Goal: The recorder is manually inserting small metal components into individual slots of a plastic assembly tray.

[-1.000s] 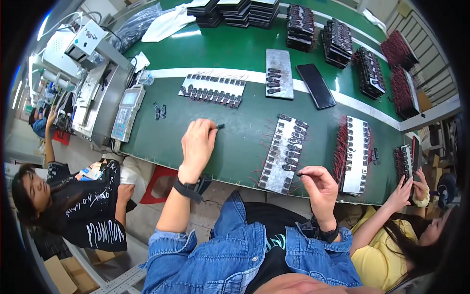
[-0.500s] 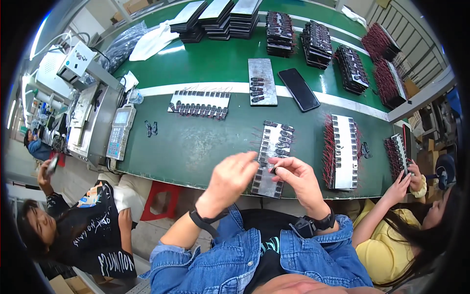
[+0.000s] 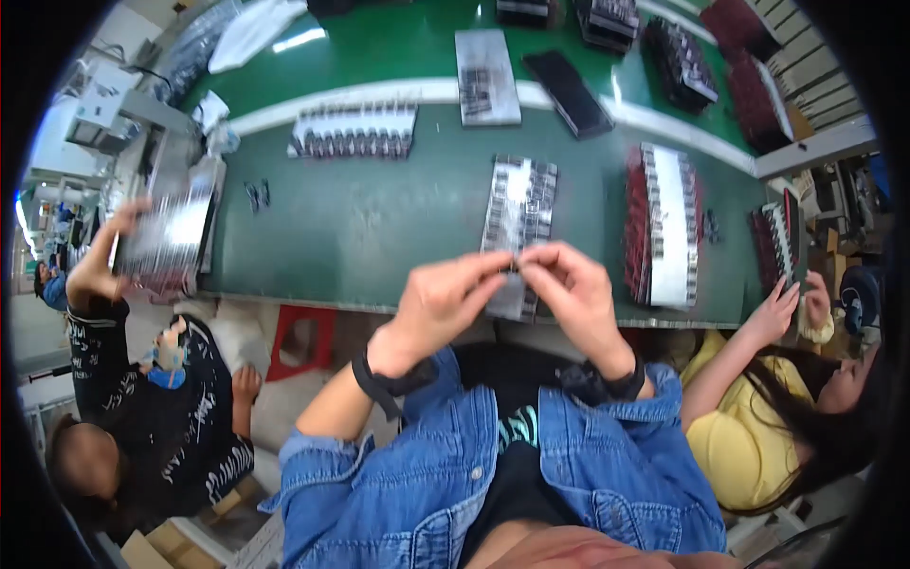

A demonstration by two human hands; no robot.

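Over the near edge of the bench, my left hand (image 3: pixel 444 302) and my right hand (image 3: pixel 576 296) meet fingertip to fingertip. Thumbs and forefingers of both are closed on a small black part (image 3: pixel 515 266), mostly hidden by the fingers. Just beyond and partly under my hands lies a metal plate (image 3: pixel 517 209) lined with small black parts along its long sides. Its near end shows bare metal between my wrists.
Right of my hands stands a stack of loaded plates (image 3: pixel 668 228) with red wires. Farther off are another loaded plate (image 3: pixel 353 130), a plate with few parts (image 3: pixel 488 81) and a black phone (image 3: pixel 569 92). Co-workers sit either side; the left one's hand (image 3: pixel 109 251) touches a blurred shiny plate (image 3: pixel 171 228).
My view has tilted, so the bench appears higher. My left hand has come in to join the right at the small part. The left co-worker's hand has risen to a shiny plate.
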